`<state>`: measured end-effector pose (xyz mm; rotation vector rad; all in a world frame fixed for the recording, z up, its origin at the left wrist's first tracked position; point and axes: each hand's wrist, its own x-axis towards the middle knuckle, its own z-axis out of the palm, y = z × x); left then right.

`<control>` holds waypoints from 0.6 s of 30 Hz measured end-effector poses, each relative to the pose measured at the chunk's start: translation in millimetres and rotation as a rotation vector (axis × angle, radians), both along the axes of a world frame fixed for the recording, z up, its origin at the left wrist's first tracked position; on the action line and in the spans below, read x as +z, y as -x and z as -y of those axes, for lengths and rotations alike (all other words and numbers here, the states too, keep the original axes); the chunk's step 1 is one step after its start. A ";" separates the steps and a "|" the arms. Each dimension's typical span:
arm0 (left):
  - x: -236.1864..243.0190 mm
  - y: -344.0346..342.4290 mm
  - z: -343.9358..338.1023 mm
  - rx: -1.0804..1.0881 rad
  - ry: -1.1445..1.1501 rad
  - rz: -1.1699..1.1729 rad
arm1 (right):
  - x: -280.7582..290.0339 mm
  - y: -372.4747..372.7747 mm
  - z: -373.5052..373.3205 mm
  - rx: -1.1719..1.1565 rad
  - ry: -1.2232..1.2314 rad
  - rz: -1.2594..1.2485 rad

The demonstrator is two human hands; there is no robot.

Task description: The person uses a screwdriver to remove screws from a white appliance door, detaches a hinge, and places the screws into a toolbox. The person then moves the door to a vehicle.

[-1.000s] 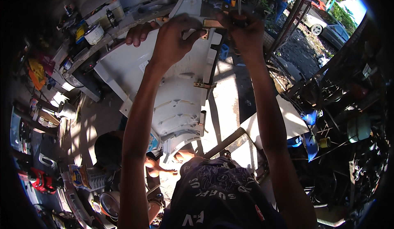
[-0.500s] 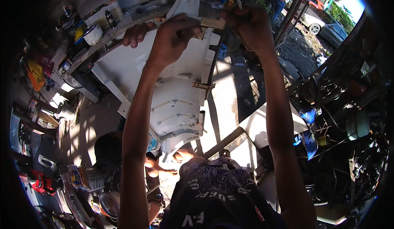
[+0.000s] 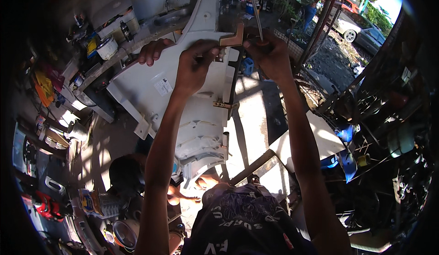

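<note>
A large grey-white moulded panel (image 3: pixel 183 104), shaped like a car fender, stands in front of me. At its upper right edge is a gold-coloured L-shaped metal bracket (image 3: pixel 236 36). My left hand (image 3: pixel 191 72) is closed at the bracket's left end, thumb and fingers pinching there; part of the grip is hidden. In my right hand (image 3: pixel 270 58), fingers wrapped round its handle, is a screwdriver (image 3: pixel 255 10) with its shaft pointing up. Another gold bracket (image 3: pixel 222 104) sits lower on the same edge. A co-worker's hand (image 3: pixel 153 51) rests on the panel's left edge.
A workbench with a sink (image 3: pixel 170 18) and a white bucket (image 3: pixel 107 48) lies behind to the left. A pale board (image 3: pixel 306 138) is at my right, beside piled scrap. Another person (image 3: pixel 308 8) stands at the back right. Someone's legs (image 3: pixel 183 194) show below the panel.
My right hand has come left and slightly down, with the screwdriver. The bracket now shows an upright leg where it looked flat before. A person appears at the back right.
</note>
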<state>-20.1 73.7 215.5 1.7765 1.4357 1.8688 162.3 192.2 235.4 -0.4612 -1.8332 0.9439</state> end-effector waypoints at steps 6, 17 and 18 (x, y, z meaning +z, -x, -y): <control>-10.9 2.6 10.6 -0.476 0.269 0.734 | -6.8 6.1 -7.2 0.081 0.152 -0.055; -52.2 10.0 10.5 -1.178 0.213 0.953 | -13.0 9.3 -13.5 0.124 0.020 -0.073; -52.6 10.6 8.8 -1.193 0.198 0.883 | -15.7 11.7 -15.7 0.135 0.025 -0.089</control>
